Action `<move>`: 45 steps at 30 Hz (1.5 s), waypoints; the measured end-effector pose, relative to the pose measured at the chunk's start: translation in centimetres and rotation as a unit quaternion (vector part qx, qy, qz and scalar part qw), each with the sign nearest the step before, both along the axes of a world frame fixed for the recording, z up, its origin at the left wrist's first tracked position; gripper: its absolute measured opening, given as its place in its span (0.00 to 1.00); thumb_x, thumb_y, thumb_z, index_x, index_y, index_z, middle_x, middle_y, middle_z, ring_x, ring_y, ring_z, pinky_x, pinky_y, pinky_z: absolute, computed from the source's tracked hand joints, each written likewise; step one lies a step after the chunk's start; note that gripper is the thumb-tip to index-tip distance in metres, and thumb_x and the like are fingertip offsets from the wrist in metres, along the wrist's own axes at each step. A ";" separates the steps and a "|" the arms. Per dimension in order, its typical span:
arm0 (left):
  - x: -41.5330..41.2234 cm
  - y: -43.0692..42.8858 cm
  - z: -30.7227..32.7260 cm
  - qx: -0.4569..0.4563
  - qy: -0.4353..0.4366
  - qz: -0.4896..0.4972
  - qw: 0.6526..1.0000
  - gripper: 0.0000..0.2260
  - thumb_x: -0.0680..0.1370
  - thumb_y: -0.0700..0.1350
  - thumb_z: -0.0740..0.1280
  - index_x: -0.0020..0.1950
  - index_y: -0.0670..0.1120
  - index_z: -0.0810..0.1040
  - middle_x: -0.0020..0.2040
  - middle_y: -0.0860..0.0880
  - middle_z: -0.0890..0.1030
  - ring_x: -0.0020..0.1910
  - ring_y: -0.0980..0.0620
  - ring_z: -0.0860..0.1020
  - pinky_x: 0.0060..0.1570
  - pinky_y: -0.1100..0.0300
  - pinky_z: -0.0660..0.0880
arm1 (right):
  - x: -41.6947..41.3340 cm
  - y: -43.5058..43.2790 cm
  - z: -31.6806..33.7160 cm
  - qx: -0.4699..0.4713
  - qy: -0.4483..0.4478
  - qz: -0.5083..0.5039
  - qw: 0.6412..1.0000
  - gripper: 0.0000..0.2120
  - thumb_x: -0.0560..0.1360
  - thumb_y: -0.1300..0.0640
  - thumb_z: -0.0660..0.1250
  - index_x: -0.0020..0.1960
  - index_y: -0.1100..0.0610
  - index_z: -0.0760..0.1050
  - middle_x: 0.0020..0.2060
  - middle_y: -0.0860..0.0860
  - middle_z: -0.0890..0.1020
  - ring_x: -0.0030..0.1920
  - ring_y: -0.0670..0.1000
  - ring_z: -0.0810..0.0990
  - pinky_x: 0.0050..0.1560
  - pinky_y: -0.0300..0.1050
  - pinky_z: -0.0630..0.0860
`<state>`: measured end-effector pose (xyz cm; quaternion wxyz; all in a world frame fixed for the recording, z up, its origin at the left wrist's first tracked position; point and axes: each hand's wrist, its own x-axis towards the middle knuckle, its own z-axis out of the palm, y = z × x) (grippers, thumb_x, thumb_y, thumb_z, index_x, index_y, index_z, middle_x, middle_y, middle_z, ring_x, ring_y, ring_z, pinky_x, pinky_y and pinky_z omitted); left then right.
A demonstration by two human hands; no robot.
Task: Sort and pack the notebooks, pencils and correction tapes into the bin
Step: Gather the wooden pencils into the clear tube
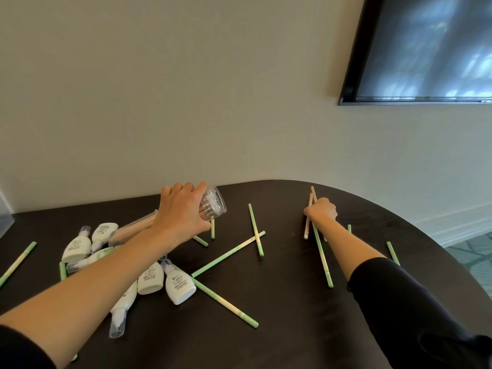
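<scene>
Head view, me on the remote link: nearest on the dark bench (pixel 279 336) is the heap of correction tapes (pixel 179 286), white bodies with clear caps, lying across one another. A green pencil (pixel 225 302) runs out from under them.

Colleague: How would those handle?

Me: I'd judge the tapes light, smooth and apt to slide on each other, so take each round the fat white body, not the cap, which might pull off. The pencils look light, stiff and thin; flat on the bench they may roll. Pinch near the middle, or rake several together first.

Colleague: And the hands?

Me: Well apart, farther out. The left hand (pixel 183 211) is wrapped round a clear plastic tube (pixel 214 202), tilted with its mouth up and to the right, and wood-coloured pencils show inside. The right hand (pixel 322 210) is closed on a small bundle, two wood-coloured pencils (pixel 306 230) and a green one (pixel 323 259), their ends sticking out both sides of the fist.

Colleague: The bin? Notebooks?

Me: No notebooks in sight. A pale corner (pixel 4 222) at the far left edge may be the bin; I cannot tell. Beyond is wall and a dark screen (pixel 426 49).
</scene>
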<state>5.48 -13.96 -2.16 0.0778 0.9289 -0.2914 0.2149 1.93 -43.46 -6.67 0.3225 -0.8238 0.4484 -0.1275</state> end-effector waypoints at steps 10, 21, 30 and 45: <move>-1.7 0.9 1.2 0.016 -0.003 0.003 1.000 0.33 0.66 0.54 0.72 0.68 0.50 0.64 0.57 0.48 0.74 0.56 0.48 0.70 0.53 0.56 0.60 | 0.3 4.1 3.6 0.104 -0.211 0.046 0.971 0.07 0.77 0.59 0.57 0.51 0.61 0.71 0.29 0.52 0.77 0.29 0.48 0.73 0.36 0.43 0.71; -7.7 5.6 3.7 -0.038 0.105 -0.022 0.994 0.30 0.65 0.49 0.74 0.63 0.50 0.64 0.47 0.52 0.67 0.45 0.53 0.69 0.42 0.59 0.67 | -5.3 14.6 4.6 0.234 -0.312 0.274 0.879 0.09 0.82 0.59 0.51 0.46 0.56 0.68 0.34 0.52 0.78 0.33 0.45 0.78 0.37 0.33 0.76; -13.1 8.6 2.0 0.036 0.064 -0.052 0.996 0.29 0.69 0.55 0.70 0.64 0.48 0.62 0.46 0.50 0.76 0.45 0.49 0.75 0.41 0.58 0.70 | -9.2 17.8 1.5 0.185 -0.295 0.301 0.888 0.09 0.82 0.59 0.51 0.45 0.54 0.67 0.39 0.51 0.79 0.41 0.45 0.80 0.54 0.40 0.75; -17.8 11.5 -2.1 0.136 0.189 -0.092 0.968 0.39 0.71 0.66 0.63 0.74 0.49 0.53 0.69 0.47 0.64 0.67 0.47 0.61 0.64 0.53 0.57 | -11.9 21.5 0.9 0.165 -0.256 0.267 0.914 0.09 0.82 0.59 0.51 0.50 0.60 0.69 0.43 0.58 0.79 0.44 0.49 0.78 0.58 0.44 0.72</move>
